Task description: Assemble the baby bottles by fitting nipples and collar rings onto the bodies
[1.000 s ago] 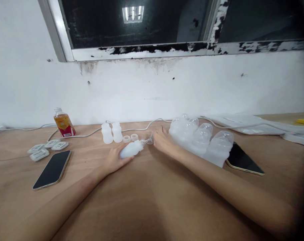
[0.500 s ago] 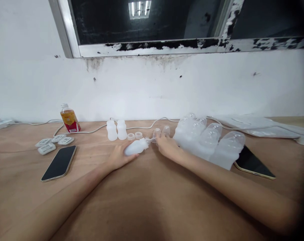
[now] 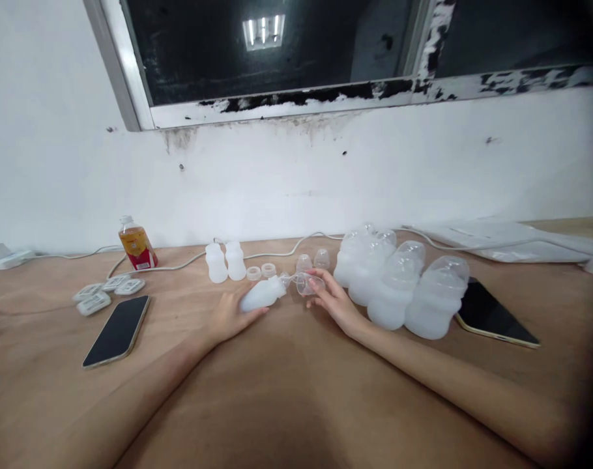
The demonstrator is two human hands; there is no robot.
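Note:
My left hand [image 3: 232, 316] is wrapped around a frosted baby bottle [image 3: 262, 294], tilted over with its neck to the right. A small clear piece, perhaps a teat [image 3: 285, 279], shows at the neck. In the fingers of my right hand [image 3: 336, 301] is a clear dome cap [image 3: 307, 284], its rounded end apparently toward the bottle. Two more clear caps [image 3: 321, 259] stand just behind that hand. Beyond my left hand are two open bottle bodies [image 3: 235, 260] and two clear screw rings [image 3: 268, 269]. Capped bottles [image 3: 394, 286] stand in a group beside my right forearm.
Phones lie at left [image 3: 116, 331] and right [image 3: 494, 314]. Several small white cases [image 3: 94, 303] and a drink bottle [image 3: 138, 244] are on the left. A white cable [image 3: 296, 246] runs along the wall, with plastic bags [image 3: 502, 240] at the back right.
My right hand has drawn a clear cap away from the others and a little toward me. My left hand still holds the bottle in much the same place. The camera view has shifted slightly.

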